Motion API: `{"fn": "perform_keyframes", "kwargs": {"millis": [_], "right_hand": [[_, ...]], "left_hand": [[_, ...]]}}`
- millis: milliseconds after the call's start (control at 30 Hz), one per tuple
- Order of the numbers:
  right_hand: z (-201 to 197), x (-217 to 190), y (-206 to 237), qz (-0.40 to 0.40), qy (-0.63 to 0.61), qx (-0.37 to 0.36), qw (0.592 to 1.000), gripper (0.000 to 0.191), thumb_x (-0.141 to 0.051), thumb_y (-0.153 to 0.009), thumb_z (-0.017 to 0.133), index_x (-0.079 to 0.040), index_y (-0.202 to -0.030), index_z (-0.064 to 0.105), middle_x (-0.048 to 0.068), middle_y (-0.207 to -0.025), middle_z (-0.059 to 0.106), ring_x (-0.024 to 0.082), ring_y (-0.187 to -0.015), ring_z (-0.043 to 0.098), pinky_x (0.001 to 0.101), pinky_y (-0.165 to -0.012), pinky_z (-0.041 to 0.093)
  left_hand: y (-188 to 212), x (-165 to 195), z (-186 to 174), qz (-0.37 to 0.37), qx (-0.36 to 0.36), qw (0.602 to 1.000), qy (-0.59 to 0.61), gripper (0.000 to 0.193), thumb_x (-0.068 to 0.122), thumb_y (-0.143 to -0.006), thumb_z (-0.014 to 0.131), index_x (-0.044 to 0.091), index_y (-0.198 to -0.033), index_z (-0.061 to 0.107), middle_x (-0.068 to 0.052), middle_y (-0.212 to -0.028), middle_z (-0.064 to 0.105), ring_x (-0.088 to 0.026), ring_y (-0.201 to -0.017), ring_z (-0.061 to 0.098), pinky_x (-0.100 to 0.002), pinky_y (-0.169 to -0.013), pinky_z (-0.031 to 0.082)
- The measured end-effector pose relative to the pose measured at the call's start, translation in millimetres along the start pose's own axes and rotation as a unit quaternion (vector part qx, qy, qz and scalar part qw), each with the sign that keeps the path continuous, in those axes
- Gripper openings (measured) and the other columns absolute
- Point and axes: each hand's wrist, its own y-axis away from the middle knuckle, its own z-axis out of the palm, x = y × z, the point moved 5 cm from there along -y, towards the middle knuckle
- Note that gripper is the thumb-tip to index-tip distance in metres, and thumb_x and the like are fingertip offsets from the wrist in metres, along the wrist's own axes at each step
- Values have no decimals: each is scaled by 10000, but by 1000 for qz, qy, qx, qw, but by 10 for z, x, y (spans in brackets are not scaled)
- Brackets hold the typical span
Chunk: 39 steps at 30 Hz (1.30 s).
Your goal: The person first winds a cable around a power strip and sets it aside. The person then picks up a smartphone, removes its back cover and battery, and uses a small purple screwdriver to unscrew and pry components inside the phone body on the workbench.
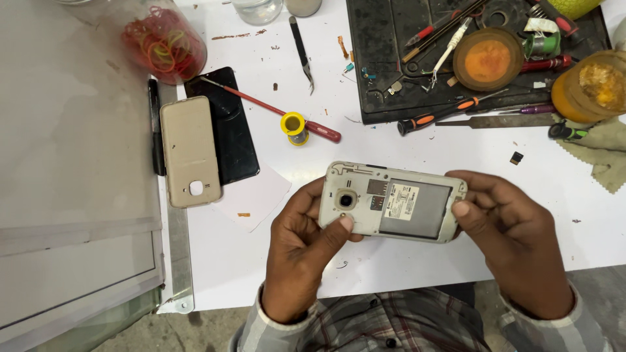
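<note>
I hold a white smartphone face down, its back cover off and its battery bay empty. My left hand grips the camera end, thumb pressed just below the lens. At the other end my right hand clasps the phone, with its thumb on the edge of the frame. The phone is level, a little above the white table. The gold back cover lies to the left, partly on a black phone.
A red-handled screwdriver and a yellow solder spool lie beyond the phone. Tweezers, a black work mat with screwdrivers and tins, a jar of rubber bands and a green cloth ring the table. Glass panels stand at left.
</note>
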Motion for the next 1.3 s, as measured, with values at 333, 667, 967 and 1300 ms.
{"fn": "perform_keyframes", "kwargs": {"millis": [333,667,967,1300], "right_hand": [[41,-40,-175,-88,139,14,986,361,-87,-937,673,9,-1284,653,55,-909,697,84,-761,615,234,-626,520],[-11,-364,-289,-193,274,-12,942,319,-93,-916,673,-29,-1228,702,119,-1037,672,178,-771,678,298,-617,545],[-267,-611,-694,-280,342,40,896,225,-94,-955,703,-55,-1176,726,124,-1068,656,217,-790,663,322,-644,528],[-412,-840,-958,-391,324,84,857,94,-50,-1008,726,41,-1017,705,141,-1015,655,180,-705,611,283,-591,479]], "left_hand": [[-52,208,170,22,-23,877,-480,885,21,-752,791,49,-1531,372,-171,-1172,627,-288,-774,720,-357,-633,575],[-193,369,303,78,-45,794,-601,819,115,-653,888,-38,-1366,515,-235,-1176,568,-370,-852,697,-420,-681,574],[-213,347,252,100,-31,789,-605,978,151,-580,930,-38,-1433,489,-270,-1411,491,-428,-1065,651,-443,-813,562],[-157,264,56,149,-36,841,-519,976,165,-620,933,-29,-1433,431,-257,-1460,456,-401,-1199,624,-415,-886,594]]}}
